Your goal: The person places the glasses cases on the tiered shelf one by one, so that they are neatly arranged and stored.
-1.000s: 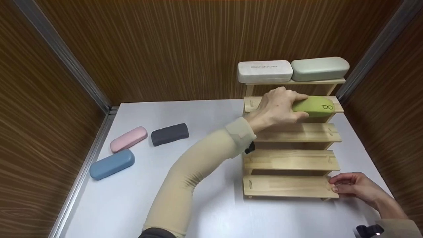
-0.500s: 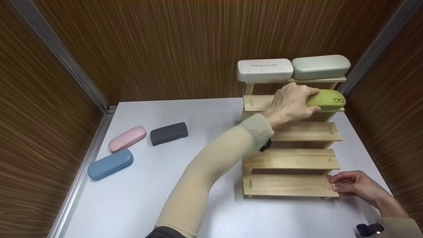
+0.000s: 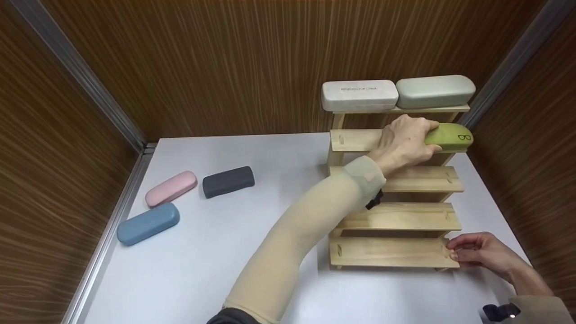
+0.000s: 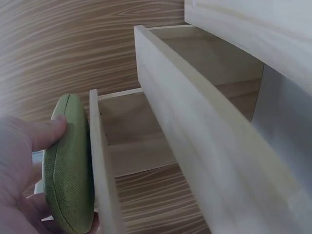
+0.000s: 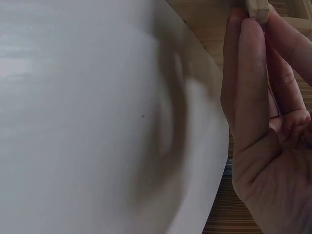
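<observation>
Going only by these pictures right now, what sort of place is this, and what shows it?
Probably an enclosed work booth, perhaps for staged tasks: wood-grain panels meet at metal corner strips around a white table, where a stepped wooden rack bears what look like glasses cases.

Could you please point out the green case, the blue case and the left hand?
Green case [image 3: 450, 137]: head view, middle of its visible upper surface.
Blue case [image 3: 148, 223]: head view, middle of its top.
Left hand [image 3: 407, 141]: head view, back of the hand.

there are six cases [image 3: 447, 136] and one five-shelf rack [image 3: 393, 253].
</observation>
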The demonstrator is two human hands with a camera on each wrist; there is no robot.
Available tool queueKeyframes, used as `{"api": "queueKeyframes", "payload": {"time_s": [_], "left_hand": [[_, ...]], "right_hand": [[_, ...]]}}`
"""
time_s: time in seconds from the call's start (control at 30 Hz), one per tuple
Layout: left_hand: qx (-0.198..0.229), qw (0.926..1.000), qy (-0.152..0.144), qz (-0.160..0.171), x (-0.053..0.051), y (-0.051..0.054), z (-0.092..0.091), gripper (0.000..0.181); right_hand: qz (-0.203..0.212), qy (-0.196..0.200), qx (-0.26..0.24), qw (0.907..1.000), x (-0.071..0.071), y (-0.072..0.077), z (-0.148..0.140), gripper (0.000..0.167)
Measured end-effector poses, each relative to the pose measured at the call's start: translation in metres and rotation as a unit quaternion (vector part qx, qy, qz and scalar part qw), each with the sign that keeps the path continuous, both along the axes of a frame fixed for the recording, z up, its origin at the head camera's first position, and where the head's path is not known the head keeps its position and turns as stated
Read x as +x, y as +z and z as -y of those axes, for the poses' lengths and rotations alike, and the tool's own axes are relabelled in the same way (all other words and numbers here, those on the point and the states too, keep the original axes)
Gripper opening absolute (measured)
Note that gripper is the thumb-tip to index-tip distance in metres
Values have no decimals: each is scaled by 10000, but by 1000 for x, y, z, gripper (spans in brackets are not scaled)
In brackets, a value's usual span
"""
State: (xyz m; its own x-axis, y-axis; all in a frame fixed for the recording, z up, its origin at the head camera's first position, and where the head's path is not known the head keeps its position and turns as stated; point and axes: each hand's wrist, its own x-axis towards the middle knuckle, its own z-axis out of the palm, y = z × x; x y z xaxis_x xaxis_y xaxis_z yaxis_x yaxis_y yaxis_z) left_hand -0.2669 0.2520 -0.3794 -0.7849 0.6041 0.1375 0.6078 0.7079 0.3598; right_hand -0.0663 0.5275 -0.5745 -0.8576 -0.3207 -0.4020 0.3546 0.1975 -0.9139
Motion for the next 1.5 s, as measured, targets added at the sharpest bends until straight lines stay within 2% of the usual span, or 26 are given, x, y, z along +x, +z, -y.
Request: {"api": "queueKeyframes", "payload": {"time_s": [0.3,0.53,0.77,1.2,1.5], "left_hand": [[116,9999,89,46,1,-6,-5,47],[59,9997,204,73,3,-7,-8,57],[159,9997,137,-118,5,-8,-4,54],[233,9969,-312,-678,6,-4,13,43],[423,9962,-543,-532,12,-1,29,40]], "right_hand": [[-71,41,-83,9999,2,0,-2,38],[-49,61,-151,9999,2,0,-1,38],[-69,98,-86,9999,2,1,-1,38],[-131,166,-48,9998,1,1,-3,40],[-91,118,-23,9999,0,0,-4,39]]}}
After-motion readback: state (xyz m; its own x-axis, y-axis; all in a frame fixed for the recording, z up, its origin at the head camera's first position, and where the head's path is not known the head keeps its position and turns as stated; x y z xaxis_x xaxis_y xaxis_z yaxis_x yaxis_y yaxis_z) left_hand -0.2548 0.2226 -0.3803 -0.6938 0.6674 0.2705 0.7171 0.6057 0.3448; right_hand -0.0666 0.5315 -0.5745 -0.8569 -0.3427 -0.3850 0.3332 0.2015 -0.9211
